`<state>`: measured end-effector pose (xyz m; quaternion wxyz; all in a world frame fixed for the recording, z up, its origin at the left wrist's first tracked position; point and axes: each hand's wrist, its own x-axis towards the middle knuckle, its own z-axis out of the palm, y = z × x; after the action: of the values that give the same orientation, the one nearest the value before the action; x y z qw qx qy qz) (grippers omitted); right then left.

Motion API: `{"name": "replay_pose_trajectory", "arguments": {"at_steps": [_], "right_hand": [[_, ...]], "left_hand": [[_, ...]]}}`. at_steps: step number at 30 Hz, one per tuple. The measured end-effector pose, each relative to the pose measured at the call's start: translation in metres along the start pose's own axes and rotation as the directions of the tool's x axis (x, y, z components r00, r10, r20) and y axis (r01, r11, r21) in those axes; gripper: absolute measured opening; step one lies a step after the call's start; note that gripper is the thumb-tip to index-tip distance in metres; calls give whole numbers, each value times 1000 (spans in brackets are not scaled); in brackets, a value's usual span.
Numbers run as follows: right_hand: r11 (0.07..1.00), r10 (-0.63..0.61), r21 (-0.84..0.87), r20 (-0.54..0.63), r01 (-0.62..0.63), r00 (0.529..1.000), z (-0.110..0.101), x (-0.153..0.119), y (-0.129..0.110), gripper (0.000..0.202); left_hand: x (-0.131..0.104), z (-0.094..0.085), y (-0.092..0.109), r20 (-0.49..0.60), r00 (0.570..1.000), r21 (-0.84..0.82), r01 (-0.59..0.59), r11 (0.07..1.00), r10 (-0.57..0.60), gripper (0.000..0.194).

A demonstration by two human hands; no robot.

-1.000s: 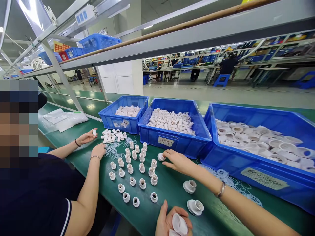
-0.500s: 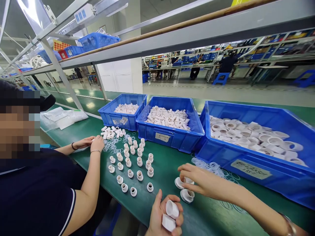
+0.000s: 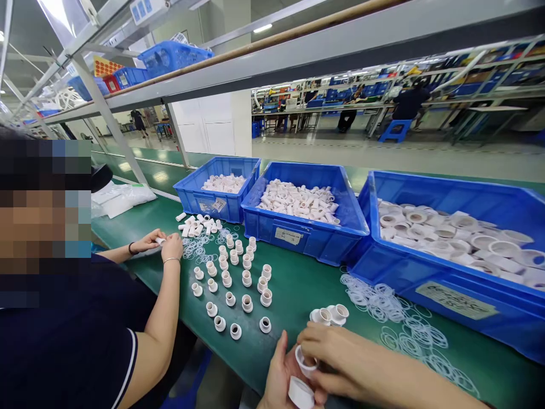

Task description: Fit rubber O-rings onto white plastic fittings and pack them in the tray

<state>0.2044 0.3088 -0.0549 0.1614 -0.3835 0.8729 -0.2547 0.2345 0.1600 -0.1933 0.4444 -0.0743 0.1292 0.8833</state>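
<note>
My left hand [image 3: 283, 378] is palm up at the bottom centre, its fingers curled round two white plastic fittings. One white fitting [image 3: 300, 392] lies low in the palm. My right hand [image 3: 327, 355] reaches over the palm, its fingers closed at the upper fitting [image 3: 306, 362], which both hands touch. Just beyond my right hand, white flanged fittings [image 3: 339, 313] stand on the green table [image 3: 293, 295]. Clear thin rings [image 3: 383, 301] are heaped to their right, in front of the large blue bin.
Three blue bins [image 3: 289, 230] of white parts line the back. Many small flanged fittings [image 3: 247, 303] stand at centre-left. At left, a co-worker's hands [image 3: 171, 247] hold a white piece near more rings [image 3: 198, 247]. A metal shelf [image 3: 272, 68] crosses above.
My right hand has moved from the standing flanged fittings down and left to the fitting in my left palm. The view has shifted, and more of the clear rings show.
</note>
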Motion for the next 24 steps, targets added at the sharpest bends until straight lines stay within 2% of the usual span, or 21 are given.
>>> {"name": "replay_pose_trajectory", "arguments": {"at_steps": [2, 4, 7, 11, 13, 17, 24], "right_hand": [[984, 126, 126, -7, -125, 992, -19, 6, 10, 5], [954, 217, 232, -102, -189, 971, -37, 18, 23, 22], [971, 163, 217, -270, -105, 949, -51, 42, 44, 31], [999, 31, 21, -401, -25, 916, -45, 79, 66, 16], [999, -13, -35, -403, -1, 915, -37, 93, 75, 13], [987, -50, -162, -296, 1, 954, -23, 110, 88, 15], [943, -61, -332, -223, -17, 973, -21, 109, 98, 16]], "left_hand": [[2, -3, 0, 75, 997, 2, -32, 999, 32, 64], [4, -7, 0, 110, 992, 19, -65, 998, 62, 66], [8, -14, -2, 99, 993, 39, -68, 997, 64, 68], [12, -17, -4, 61, 995, 44, -79, 996, 76, 69], [13, -18, -5, 51, 996, 41, -79, 996, 77, 70], [14, -19, -6, 50, 995, 37, -82, 996, 80, 70], [14, -16, -6, 79, 993, 1, -86, 996, 85, 66]]}}
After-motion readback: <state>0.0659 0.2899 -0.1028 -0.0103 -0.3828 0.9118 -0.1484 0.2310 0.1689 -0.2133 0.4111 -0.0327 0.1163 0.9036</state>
